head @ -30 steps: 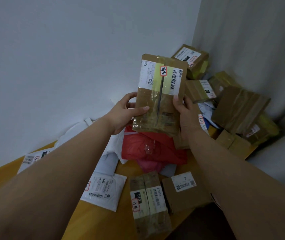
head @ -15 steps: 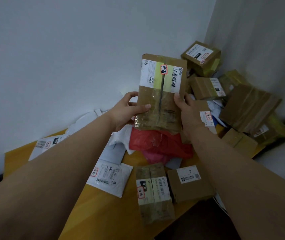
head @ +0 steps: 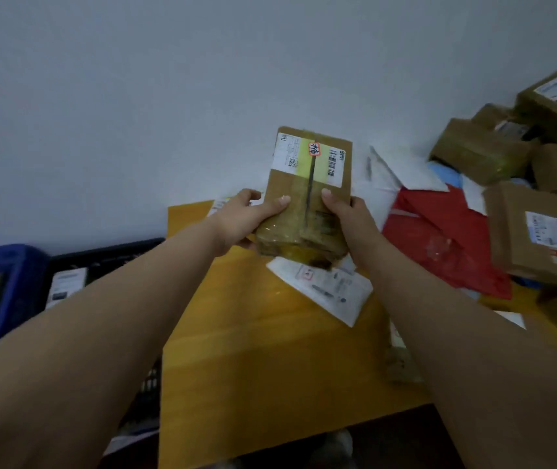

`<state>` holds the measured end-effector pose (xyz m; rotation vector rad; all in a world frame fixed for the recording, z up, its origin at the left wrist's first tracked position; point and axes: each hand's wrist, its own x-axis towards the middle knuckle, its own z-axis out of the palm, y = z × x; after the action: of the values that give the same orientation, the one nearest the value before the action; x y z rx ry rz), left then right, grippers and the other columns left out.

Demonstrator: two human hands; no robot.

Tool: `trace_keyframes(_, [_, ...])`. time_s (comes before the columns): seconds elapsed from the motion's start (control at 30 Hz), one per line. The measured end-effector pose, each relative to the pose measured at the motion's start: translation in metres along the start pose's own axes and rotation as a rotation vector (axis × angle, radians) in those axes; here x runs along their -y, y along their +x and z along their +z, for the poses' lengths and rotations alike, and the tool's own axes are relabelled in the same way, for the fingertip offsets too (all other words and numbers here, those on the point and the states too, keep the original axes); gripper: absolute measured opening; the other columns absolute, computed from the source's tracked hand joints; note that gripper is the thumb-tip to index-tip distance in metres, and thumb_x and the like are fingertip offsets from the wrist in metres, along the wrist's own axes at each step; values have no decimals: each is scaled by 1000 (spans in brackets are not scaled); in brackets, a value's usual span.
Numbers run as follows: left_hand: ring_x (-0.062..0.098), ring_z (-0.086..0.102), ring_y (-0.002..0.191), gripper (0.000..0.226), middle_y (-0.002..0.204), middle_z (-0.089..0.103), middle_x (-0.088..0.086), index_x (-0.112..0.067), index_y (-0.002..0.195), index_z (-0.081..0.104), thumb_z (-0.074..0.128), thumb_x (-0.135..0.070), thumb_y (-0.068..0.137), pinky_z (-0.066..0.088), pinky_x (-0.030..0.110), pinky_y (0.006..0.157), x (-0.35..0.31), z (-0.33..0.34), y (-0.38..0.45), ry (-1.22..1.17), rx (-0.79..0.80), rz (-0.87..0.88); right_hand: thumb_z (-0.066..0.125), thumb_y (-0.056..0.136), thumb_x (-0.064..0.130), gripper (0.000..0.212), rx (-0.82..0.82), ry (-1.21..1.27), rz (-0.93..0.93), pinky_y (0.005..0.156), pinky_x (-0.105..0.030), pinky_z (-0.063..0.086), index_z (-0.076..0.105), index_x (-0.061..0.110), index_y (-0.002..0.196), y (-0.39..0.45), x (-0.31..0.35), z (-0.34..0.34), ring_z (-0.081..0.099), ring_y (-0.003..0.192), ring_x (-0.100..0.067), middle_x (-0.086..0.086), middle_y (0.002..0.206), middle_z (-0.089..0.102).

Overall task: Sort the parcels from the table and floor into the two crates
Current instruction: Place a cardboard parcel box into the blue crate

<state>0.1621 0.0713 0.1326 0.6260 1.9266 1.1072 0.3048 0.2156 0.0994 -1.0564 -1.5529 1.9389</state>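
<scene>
Both hands (head: 299, 218) grip taped, labelled brown parcel (head: 307, 184).

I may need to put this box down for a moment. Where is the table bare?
The near half of the table is bare, between its left edge and the white mailer. The right side is crowded: red bag, stacked cardboard boxes.

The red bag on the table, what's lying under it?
The red bag overlaps white mailers at its far edge, and a bit of blue shows by its lower right corner. Its near end rests over the yellow table. Anything beneath its middle is covered.
</scene>
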Motion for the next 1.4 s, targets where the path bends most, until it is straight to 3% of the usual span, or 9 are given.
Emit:
trace_keyframes(0.3, [29, 69, 94, 63, 115, 64, 10, -15, 128, 46, 61, -59, 85, 60, 48, 74, 87, -182, -117, -136, -277, -99, 66, 88, 45, 60, 349, -104, 4, 88, -40, 56, 44, 15, 135, -62, -14, 214, 65, 105, -19, -2, 123, 60])
trace_keyframes(0.47, [27, 70, 93, 64, 112, 65, 9, -17, 132, 43, 58, -59, 87, 61, 44, 72, 129, -228, -171, -217, -401, -122, 64, 86, 53, 63, 525, -226, 30, 68, -31, 55, 42, 24, 138, -85, -21, 287, 65, 98, -14, 7, 118, 61])
trace_keyframes(0.6, [29, 70, 96, 62, 114, 66, 10, -16, 133, 44, 57, -58, 88, 58, 52, 80, 162, -253, -206, -278, -461, -153, 64, 84, 56, 64, 619, -306, 22, 71, -31, 53, 44, 27, 137, -103, -37, 333, 65, 100, -15, 6, 121, 62])
trace_keyframes(0.73, [24, 70, 94, 61, 113, 65, 5, -20, 131, 45, 57, -60, 87, 61, 39, 66, 188, -284, -242, -336, -525, -192, 62, 87, 54, 60, 713, -327, 58, 59, -25, 55, 44, 26, 138, -123, -48, 384, 68, 96, -14, 4, 121, 64])
trace_keyframes(0.87, [27, 69, 96, 62, 114, 66, 8, -19, 131, 46, 53, -63, 88, 60, 41, 72, 218, -328, -267, -364, -580, -196, 61, 88, 55, 63, 746, -372, 56, 51, -19, 52, 47, 15, 134, -140, -58, 441, 67, 90, -16, -3, 119, 65])
trace_keyframes(1.0, [28, 70, 91, 62, 109, 67, 8, -17, 127, 48, 49, -65, 89, 60, 42, 69, 235, -387, -278, -347, -666, -146, 61, 86, 57, 67, 760, -339, 47, 86, -44, 57, 50, 9, 132, -149, -62, 504, 68, 101, -25, -9, 121, 65])
trace_keyframes(1.1, [26, 70, 87, 62, 107, 66, 8, -16, 126, 45, 49, -65, 89, 59, 39, 62, 258, -452, -287, -325, -714, -106, 60, 86, 59, 58, 748, -306, 12, 71, -38, 60, 52, 18, 127, -171, -66, 572, 70, 95, -19, -1, 114, 67])
trace_keyframes(1.23, [24, 68, 89, 58, 108, 63, 4, -19, 127, 43, 51, -63, 90, 60, 45, 72, 301, -531, -305, -306, -705, -127, 60, 89, 53, 51, 736, -259, 41, 59, -29, 57, 48, 25, 130, -203, -91, 659, 68, 93, -16, 4, 113, 65])
trace_keyframes(1.4, [24, 65, 98, 46, 114, 64, 4, -23, 122, 48, 50, -58, 92, 57, 47, 83, 347, -592, -307, -260, -578, -162, 58, 88, 56, 25, 696, -253, 218, 65, -35, 51, 48, 50, 110, -221, -134, 713, 58, 96, -15, 14, 108, 56])
